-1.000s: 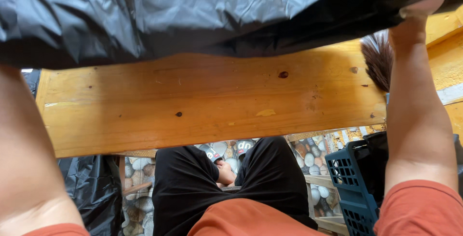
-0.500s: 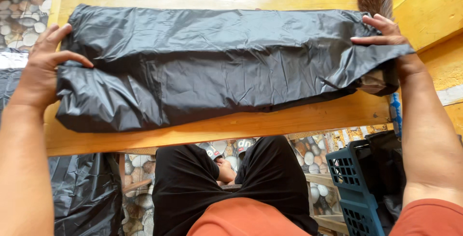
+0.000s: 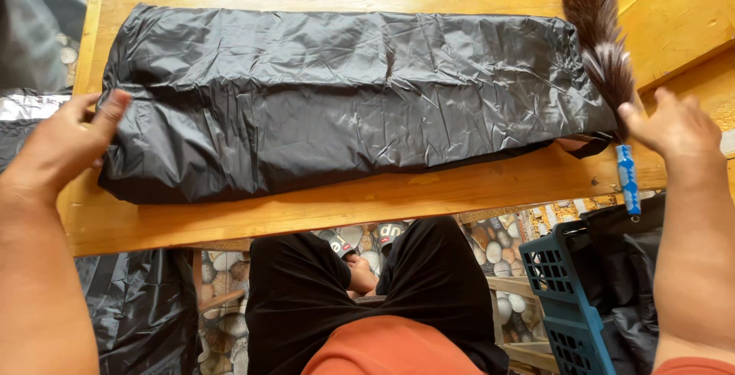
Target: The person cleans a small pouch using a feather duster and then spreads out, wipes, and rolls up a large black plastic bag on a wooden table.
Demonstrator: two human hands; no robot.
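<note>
Black plastic bag (image 3: 344,99), folded into a long flat band, lies across the wooden desk (image 3: 383,199) from my left edge almost to my right, its surface creased and shiny. I see my left grip (image 3: 57,145) at the bag's left end, at the lower corner: the thumb is raised and rests against the edge of the plastic, the fingers are loosely spread and lie beside the desk edge, pinching nothing. The left forearm comes up from the bottom left of the view, wrist straight, palm turned inward toward the bag.

My right grip (image 3: 674,126) sits just past the bag's right end, over the desk edge, its back to the camera, fingers parted and slightly curled; it clasps nothing that I can see, and whether its fingertips touch the plastic I cannot tell. The right forearm runs up along the right border.

A feather duster (image 3: 605,45) with brown plumes and a blue handle lies just beside that grip, its plumes overlapping the bag's right end. Below the desk I see black trousers (image 3: 383,291), a blue crate (image 3: 563,298) and more black plastic (image 3: 138,306) on a pebble-patterned floor (image 3: 498,248).
</note>
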